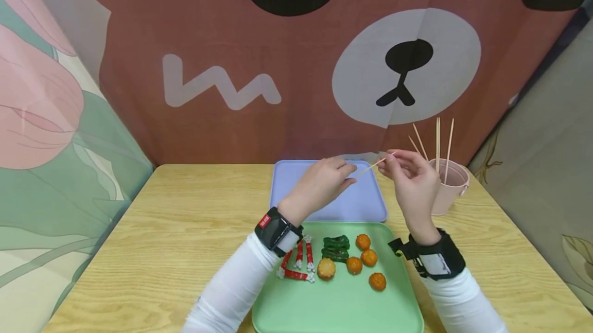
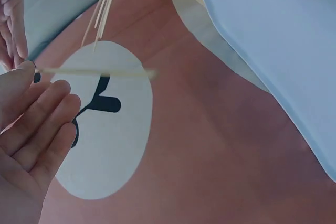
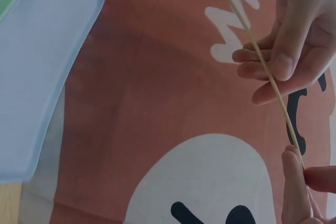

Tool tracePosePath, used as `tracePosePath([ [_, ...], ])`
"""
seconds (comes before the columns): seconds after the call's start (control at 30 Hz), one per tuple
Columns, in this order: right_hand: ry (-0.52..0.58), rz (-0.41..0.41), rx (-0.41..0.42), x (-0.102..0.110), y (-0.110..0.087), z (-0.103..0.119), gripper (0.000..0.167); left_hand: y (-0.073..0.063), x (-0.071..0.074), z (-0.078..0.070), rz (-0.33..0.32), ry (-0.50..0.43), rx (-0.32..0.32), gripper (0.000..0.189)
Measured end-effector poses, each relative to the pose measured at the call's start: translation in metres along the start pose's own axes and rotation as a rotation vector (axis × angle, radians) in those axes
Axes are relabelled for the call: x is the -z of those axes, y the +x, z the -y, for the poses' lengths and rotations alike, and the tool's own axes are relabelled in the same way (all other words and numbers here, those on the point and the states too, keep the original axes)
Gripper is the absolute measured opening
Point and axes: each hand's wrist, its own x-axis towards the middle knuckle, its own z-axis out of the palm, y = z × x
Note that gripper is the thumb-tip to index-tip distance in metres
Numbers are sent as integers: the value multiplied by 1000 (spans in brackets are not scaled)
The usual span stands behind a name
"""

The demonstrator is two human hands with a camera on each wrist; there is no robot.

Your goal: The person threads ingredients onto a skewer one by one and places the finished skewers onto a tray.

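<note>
My right hand [image 1: 414, 183] pinches a thin wooden skewer [image 1: 370, 168] near one end, above the far end of the blue tray [image 1: 306, 189]. My left hand [image 1: 319, 183] is raised beside it, thumb and fingers apart around the skewer's lower stretch. In the right wrist view, the skewer [image 3: 236, 14] slants past the left thumb tip and across its relaxed fingers. The left wrist view shows the loosely bent left fingers [image 2: 44, 111] below the skewer [image 2: 94, 72], whose far end is blurred.
A green tray [image 1: 333, 307] lies in front, with red-and-white sticks [image 1: 309, 256], green pepper-like pieces [image 1: 335, 248], round orange balls [image 1: 377, 281] and a pale yellow round piece [image 1: 326, 269]. At right stands a pink bucket [image 1: 447, 196] with several skewers. A bear-print cloth [image 1: 222, 137] hangs behind the wooden table [image 1: 185, 220].
</note>
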Motion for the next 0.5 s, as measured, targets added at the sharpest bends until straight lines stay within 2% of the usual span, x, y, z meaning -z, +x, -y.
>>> tracePosePath([
  [0.2, 110, 34, -64, -1, -3, 3, 24, 0, -1, -5, -2, -16, -4, 16],
  [0.4, 114, 87, -31, -3, -5, 5, 24, -3, -1, -7, -17, -24, 33, 13],
  [0.5, 98, 108, -3, -3, -5, 8, 25, -4, -1, -8, -42, -74, 64, 13],
])
